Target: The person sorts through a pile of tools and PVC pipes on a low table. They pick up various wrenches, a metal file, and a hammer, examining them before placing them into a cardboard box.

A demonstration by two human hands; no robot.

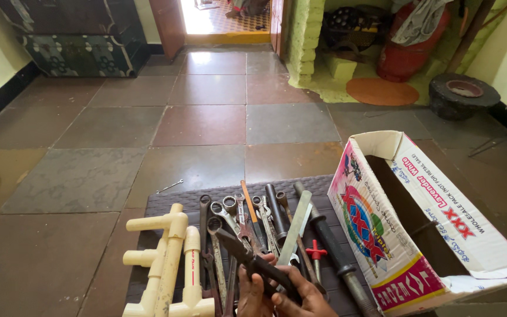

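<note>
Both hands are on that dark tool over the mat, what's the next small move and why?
Probably lift the dark tool straight up a little. Both the left hand and right hand grip its handle end, and its head lies across the wrenches, so dragging it sideways could scatter them.

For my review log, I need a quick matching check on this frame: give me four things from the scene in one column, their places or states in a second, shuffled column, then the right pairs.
Things:
1. Cardboard box
2. Cream plastic pipe fitting
3. Dark tool
4. Small spanner

Places or states:
A. Held in both hands
B. Alone on the bare floor tiles, beyond the mat
C. Open and tipped on its side, right of the tools
D. Lying at the left end of the mat

Pairs: 1-C, 2-D, 3-A, 4-B
</note>
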